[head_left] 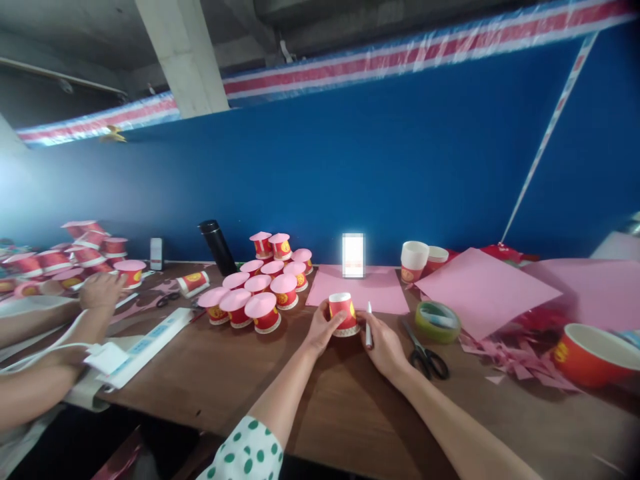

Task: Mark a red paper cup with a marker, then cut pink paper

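Note:
A red paper cup with a yellow print stands upside down near the table's middle, its white rim downward. My left hand grips its left side, thumb across the front. On the right, my right hand is closed around a white pen held upright, its fingertips beside the cup's rim. Behind the cup lies a pink paper sheet, with a bright phone standing at its back. To the left are several red cups topped with pink paper discs.
Black scissors and green tape lie right of my right hand. Pink sheets, scraps, a red bowl and stacked cups are farther right. Left are a power strip, a black bottle and another person's arms.

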Tool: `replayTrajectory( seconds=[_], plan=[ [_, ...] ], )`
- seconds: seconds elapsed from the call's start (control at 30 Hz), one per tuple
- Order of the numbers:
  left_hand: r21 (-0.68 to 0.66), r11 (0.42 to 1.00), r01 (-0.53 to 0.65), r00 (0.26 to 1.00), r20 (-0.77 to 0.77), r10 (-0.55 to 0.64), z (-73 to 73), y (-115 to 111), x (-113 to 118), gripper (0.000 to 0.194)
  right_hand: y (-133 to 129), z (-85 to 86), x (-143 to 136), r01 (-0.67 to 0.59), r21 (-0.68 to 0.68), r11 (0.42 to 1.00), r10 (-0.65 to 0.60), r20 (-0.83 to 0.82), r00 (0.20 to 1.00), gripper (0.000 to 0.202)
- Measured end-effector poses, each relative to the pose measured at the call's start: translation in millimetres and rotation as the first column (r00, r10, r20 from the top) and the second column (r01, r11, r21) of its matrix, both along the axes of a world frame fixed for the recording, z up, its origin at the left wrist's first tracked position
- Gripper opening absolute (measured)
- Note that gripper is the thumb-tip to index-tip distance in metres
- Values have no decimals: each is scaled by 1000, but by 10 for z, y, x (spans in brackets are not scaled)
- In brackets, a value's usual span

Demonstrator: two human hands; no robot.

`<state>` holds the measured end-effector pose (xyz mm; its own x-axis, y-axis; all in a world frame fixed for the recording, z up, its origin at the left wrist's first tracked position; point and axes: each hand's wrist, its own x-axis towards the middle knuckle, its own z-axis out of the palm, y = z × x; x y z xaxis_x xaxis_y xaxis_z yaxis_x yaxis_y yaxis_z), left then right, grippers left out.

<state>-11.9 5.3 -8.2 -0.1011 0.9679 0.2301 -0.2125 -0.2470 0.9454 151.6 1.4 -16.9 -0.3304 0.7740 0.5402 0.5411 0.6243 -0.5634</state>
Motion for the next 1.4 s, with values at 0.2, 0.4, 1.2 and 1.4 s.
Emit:
replayTrajectory(
  seconds=[0.2, 0.4, 1.2, 1.4],
  plan=[
    [13, 1000, -27, 998, -55, 28, 40, -21, 15, 49, 31, -53, 29, -17, -16, 1000, 16, -70, 997, 66],
    [90, 996, -28, 966, -254, 50, 44, -22, 26, 47, 84, -143, -9, 111, -62, 992, -119, -139, 983, 56],
    [202, 970, -139, 688, -684, 241, 48, -578, -821, 53, -218, -20, 146, 79, -143, 987, -80, 3, 997, 48],
    [198, 970, -141, 682, -691, 240, -23, -609, -763, 50, -587, 5, 211, 40, -18, 999, -33, 279, 960, 36]
  ],
)
